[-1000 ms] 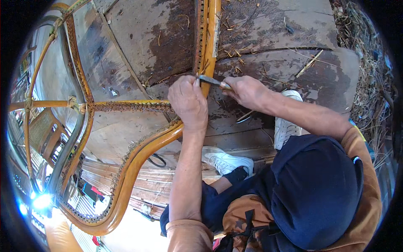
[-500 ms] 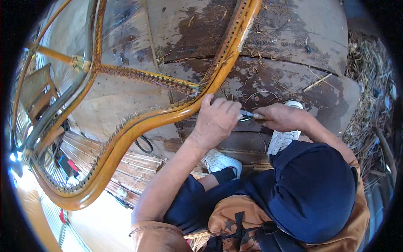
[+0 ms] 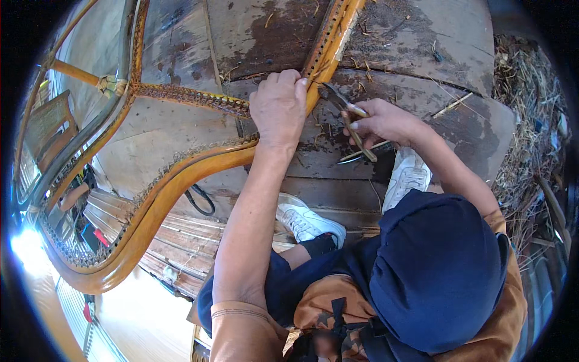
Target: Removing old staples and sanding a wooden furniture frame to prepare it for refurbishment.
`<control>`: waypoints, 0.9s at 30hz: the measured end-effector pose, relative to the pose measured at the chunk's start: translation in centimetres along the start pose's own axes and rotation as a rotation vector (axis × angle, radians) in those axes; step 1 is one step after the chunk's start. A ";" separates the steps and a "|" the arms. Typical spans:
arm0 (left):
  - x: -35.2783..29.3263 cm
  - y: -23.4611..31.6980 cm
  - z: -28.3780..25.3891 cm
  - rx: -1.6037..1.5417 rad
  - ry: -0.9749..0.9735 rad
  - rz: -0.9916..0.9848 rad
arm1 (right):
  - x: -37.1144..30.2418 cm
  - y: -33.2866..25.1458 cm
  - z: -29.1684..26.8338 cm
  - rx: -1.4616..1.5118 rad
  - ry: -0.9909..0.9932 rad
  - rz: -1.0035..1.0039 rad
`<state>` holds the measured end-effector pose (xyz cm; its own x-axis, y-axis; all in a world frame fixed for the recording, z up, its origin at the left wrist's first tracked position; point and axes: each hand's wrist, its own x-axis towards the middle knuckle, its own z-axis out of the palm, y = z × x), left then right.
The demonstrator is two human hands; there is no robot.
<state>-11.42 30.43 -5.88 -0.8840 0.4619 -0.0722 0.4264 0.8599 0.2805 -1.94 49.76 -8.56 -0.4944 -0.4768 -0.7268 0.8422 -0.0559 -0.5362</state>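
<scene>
A curved, varnished yellow-brown furniture frame (image 3: 199,172) sweeps across the view, lined with small holes and frayed fibre stubs. My left hand (image 3: 278,108) is closed over its rail near the joint with a crossbar (image 3: 187,98), thumb pointing toward the far right part. In my right hand (image 3: 386,123) is a pair of pliers (image 3: 338,98), its dark jaws beside the rail close to my left thumb and its worn handles spread apart. A thin, pointed tool with a curved blade (image 3: 351,159) sticks out below the same hand; how it is held is partly hidden.
Stained brown boards (image 3: 386,78) lie beneath the frame, scattered with fibre scraps. Dry strands are heaped (image 3: 525,133) at the right. Slatted wood (image 3: 175,232) and a black cord loop (image 3: 200,200) lie at lower left. My white shoes (image 3: 307,222) rest on the boards.
My left hand has moved farther away and left along the rail. My right hand has moved farther away too, and the pliers now show plainly with their jaws at the rail.
</scene>
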 end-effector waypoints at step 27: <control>0.0 -0.2 0.7 0.143 -0.030 0.191 | 2.1 -1.4 -1.6 0.097 -0.176 0.054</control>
<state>-11.41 30.43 -6.66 -0.7793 0.6238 -0.0593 0.6103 0.7771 0.1540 -4.48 50.24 -10.03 -0.4103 -0.6270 -0.6622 0.8873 -0.1065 -0.4488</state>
